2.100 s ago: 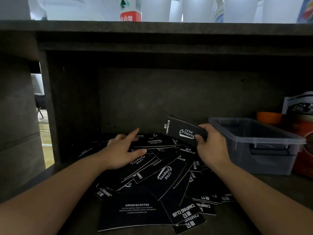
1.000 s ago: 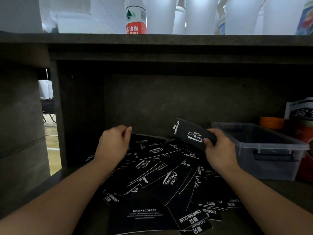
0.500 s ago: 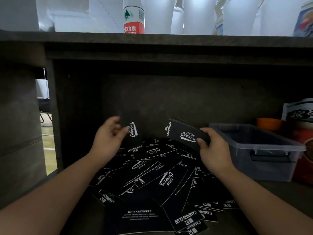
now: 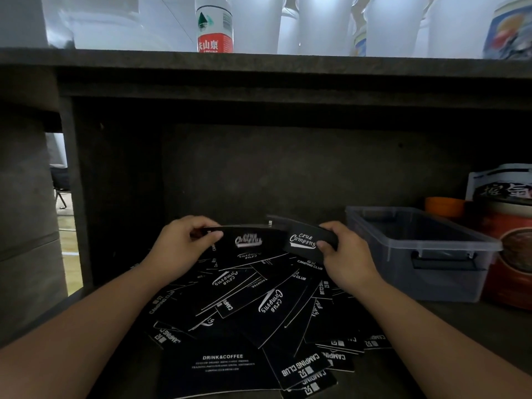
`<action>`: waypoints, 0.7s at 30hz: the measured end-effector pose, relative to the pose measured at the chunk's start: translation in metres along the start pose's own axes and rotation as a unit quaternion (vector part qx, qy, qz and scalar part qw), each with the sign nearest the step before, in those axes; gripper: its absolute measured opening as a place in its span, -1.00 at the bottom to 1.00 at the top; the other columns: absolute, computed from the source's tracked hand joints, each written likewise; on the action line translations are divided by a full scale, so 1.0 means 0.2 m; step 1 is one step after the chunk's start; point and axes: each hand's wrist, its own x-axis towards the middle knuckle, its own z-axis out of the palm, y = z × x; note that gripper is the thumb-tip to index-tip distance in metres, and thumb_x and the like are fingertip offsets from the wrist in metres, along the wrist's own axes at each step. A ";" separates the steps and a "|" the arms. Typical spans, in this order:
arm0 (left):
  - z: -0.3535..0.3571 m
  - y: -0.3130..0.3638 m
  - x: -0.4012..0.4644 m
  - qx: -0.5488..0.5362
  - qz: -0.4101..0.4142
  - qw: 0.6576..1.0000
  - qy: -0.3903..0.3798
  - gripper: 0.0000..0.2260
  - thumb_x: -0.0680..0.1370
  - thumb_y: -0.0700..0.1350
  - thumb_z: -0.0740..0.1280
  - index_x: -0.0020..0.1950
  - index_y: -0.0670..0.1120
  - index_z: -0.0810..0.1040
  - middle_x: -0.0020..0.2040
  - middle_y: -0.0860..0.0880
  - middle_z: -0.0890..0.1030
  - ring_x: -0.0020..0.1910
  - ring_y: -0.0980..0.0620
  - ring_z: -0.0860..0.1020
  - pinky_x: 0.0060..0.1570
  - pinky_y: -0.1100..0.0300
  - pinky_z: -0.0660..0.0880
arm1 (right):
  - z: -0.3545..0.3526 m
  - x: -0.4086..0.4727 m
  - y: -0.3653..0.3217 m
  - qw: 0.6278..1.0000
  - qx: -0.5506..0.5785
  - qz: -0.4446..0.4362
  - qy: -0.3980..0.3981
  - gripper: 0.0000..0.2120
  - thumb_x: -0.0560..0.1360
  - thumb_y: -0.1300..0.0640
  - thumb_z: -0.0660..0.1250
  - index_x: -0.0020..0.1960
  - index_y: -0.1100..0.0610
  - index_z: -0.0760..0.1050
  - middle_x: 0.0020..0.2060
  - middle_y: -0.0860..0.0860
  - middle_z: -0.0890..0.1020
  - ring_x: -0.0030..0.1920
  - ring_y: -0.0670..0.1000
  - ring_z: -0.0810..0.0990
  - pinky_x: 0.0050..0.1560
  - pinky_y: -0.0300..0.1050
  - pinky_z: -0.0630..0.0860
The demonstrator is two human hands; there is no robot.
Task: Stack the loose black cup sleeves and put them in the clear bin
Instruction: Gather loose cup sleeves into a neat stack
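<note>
The left hand (image 4: 184, 243) pinches one flat black cardboard cup sleeve with white "Club Camping" lettering (image 4: 247, 240) by its left end, thumb on top and fingers curled behind. The right hand (image 4: 345, 254) grips a small stack of matching black sleeves (image 4: 308, 240), thumb pressed on the front face near the logo. The single sleeve's right end meets the stack and lies partly behind it, both raised above the shelf.

Below the hands, a loose heap of black printed cup sleeves (image 4: 267, 309) spreads across the dark grey shelf floor (image 4: 472, 326), overlapping at all angles. The clear plastic bin with a clip handle (image 4: 417, 254) stands just right of the right hand, and no sleeves can be seen inside it. Behind the bin sit an orange bowl-like item (image 4: 444, 205) and a red printed package (image 4: 512, 254). On the upper shelf stands a water bottle with a red-and-white label (image 4: 214, 27) beside white cups (image 4: 316, 24).
</note>
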 end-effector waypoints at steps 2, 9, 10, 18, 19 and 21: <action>0.00 0.00 0.00 0.019 -0.011 1.000 0.021 -0.90 0.51 -0.09 0.44 -0.08 0.13 0.65 -0.10 0.09 0.59 -0.13 0.18 0.57 -0.15 0.50 0.38 | 0.00 0.00 -0.01 1.000 0.001 -0.010 -0.025 -0.76 0.52 0.22 0.34 0.17 0.04 0.52 0.03 0.05 0.63 0.02 0.01 0.56 0.01 -0.23 0.42; 0.06 0.03 -0.01 -0.022 -0.027 0.999 0.001 -0.63 0.45 -0.17 0.50 0.14 0.17 0.53 0.03 0.05 0.55 -0.11 0.13 0.57 -0.18 0.47 0.44 | 0.01 -0.04 -0.08 0.992 0.040 -0.091 -0.071 -0.81 0.61 0.06 0.20 0.16 0.05 0.51 0.02 -0.04 0.60 0.05 -0.08 0.53 -0.04 -0.31 0.36; 0.07 0.05 -0.02 -0.047 -0.029 0.998 -0.011 -0.56 0.43 -0.20 0.52 0.19 0.16 0.50 0.04 0.04 0.54 -0.11 0.11 0.57 -0.17 0.44 0.49 | 0.02 -0.04 -0.08 0.991 0.038 -0.099 -0.084 -0.81 0.60 0.05 0.23 0.17 0.03 0.51 0.02 -0.05 0.60 0.06 -0.09 0.54 -0.01 -0.30 0.38; 0.09 0.04 -0.02 0.021 -0.049 0.998 -0.043 -0.34 0.40 0.03 0.53 0.43 0.08 0.33 0.27 0.01 0.42 0.07 0.11 0.52 0.03 0.27 0.48 | 0.01 -0.04 -0.07 0.998 0.029 -0.062 0.004 -0.81 0.53 0.21 0.33 0.10 0.00 0.54 -0.02 -0.05 0.62 -0.01 -0.08 0.55 0.01 -0.23 0.45; 0.08 0.03 -0.02 0.053 -0.060 0.994 -0.077 -0.29 0.38 0.13 0.52 0.45 0.08 0.31 0.32 0.01 0.41 0.17 0.08 0.48 0.14 0.22 0.45 | 0.00 -0.03 -0.07 0.997 0.039 -0.048 0.037 -0.80 0.53 0.22 0.33 0.12 0.01 0.54 -0.03 -0.04 0.61 -0.02 -0.08 0.54 -0.01 -0.24 0.41; 0.05 0.01 -0.03 0.134 -0.078 0.974 -0.164 -0.11 0.26 0.42 0.43 0.49 0.11 0.26 0.40 0.03 0.37 0.38 0.02 0.32 0.36 0.08 0.34 | -0.03 -0.02 -0.06 0.995 0.049 -0.027 0.078 -0.79 0.54 0.24 0.32 0.14 0.05 0.53 -0.06 -0.05 0.60 -0.03 -0.08 0.53 -0.06 -0.28 0.36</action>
